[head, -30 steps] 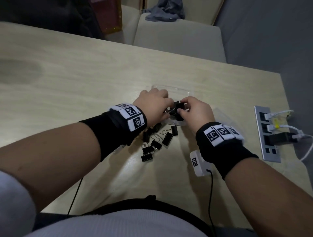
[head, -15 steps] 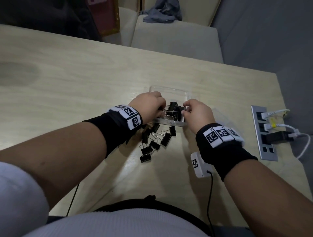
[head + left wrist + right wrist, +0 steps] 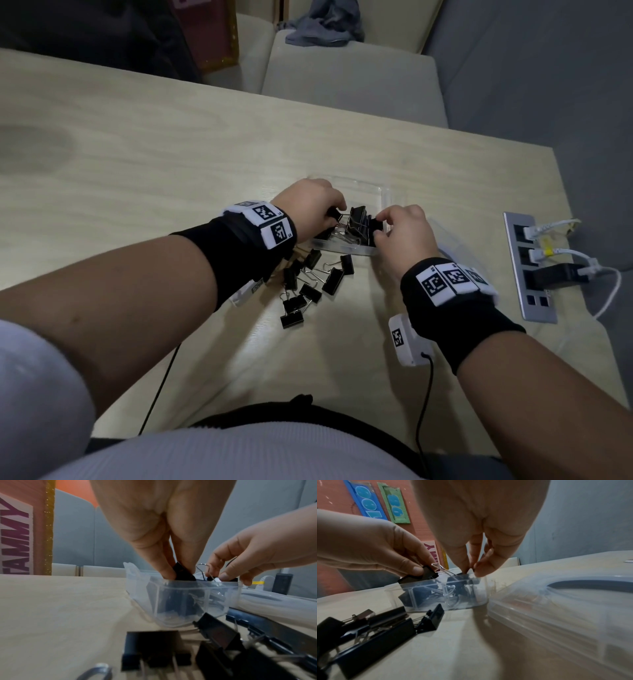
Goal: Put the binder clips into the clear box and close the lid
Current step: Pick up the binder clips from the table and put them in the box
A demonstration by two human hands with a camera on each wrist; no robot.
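A clear box (image 3: 346, 247) stands open on the wooden table with several black binder clips (image 3: 358, 224) inside. My left hand (image 3: 337, 214) pinches a black clip (image 3: 183, 573) at the box's left rim. My right hand (image 3: 378, 226) pinches another clip (image 3: 376, 224) at the right rim, with its fingertips (image 3: 478, 573) just above the box (image 3: 436, 595). Several loose clips (image 3: 308, 284) lie on the table in front of the box. The clear lid (image 3: 556, 608) lies to the right of the box, partly under my right wrist.
A metal socket panel (image 3: 529, 270) with plugged cables is set into the table at the right edge. A small white device (image 3: 406, 339) with a black cable lies beside my right forearm. Pale chairs (image 3: 349, 75) stand beyond the far table edge.
Both hands, each holding a clip, have moved slightly apart and lowered over the box opening. The loose clips on the table have not moved.
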